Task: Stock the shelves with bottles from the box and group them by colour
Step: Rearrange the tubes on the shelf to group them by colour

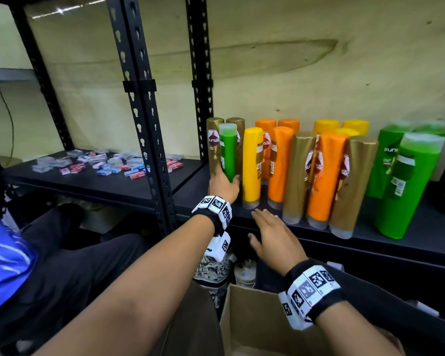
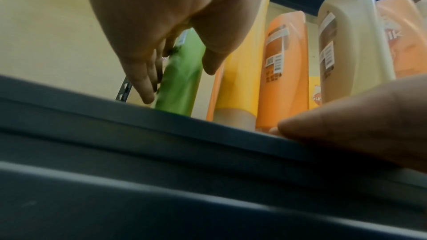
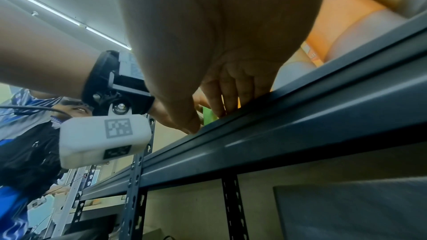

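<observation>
A green bottle (image 1: 228, 155) stands upright at the left end of the black shelf (image 1: 370, 244), in front of two gold bottles (image 1: 214, 140). My left hand (image 1: 225, 185) grips its lower part, fingers on the left and thumb on the right; the left wrist view shows the same hold on the green bottle (image 2: 184, 96). My right hand (image 1: 269, 231) lies open with straight fingers at the shelf's front edge, before a yellow bottle (image 1: 252, 163) and holding nothing. Orange (image 1: 280, 163), gold (image 1: 352, 186), yellow and green bottles (image 1: 406, 186) stand mixed along the shelf.
A cardboard box (image 1: 254, 322) sits below my arms. Black slotted posts (image 1: 149, 140) divide this shelf from the left one, where several small packets (image 1: 108, 164) lie. A person in blue (image 1: 5, 255) sits at the left.
</observation>
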